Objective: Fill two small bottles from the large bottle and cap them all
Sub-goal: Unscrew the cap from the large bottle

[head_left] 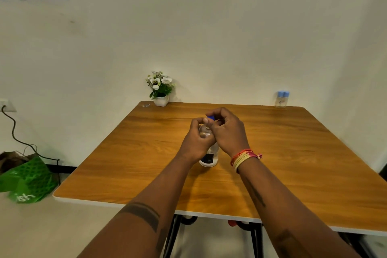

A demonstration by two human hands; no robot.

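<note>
A large clear bottle (210,156) with a dark label stands upright at the middle of the wooden table (293,163). My left hand (198,140) grips its upper body. My right hand (227,130) pinches the blue cap (211,118) at the bottle's mouth. Most of the neck is hidden by my fingers. Two small clear bottles with light blue caps (282,99) stand side by side at the table's far right corner, by the wall.
A white pot of white flowers (160,90) sits at the far left corner of the table, with a small scrap (146,105) beside it. A green bag (27,180) lies on the floor to the left, under a wall socket with a black cable (12,130).
</note>
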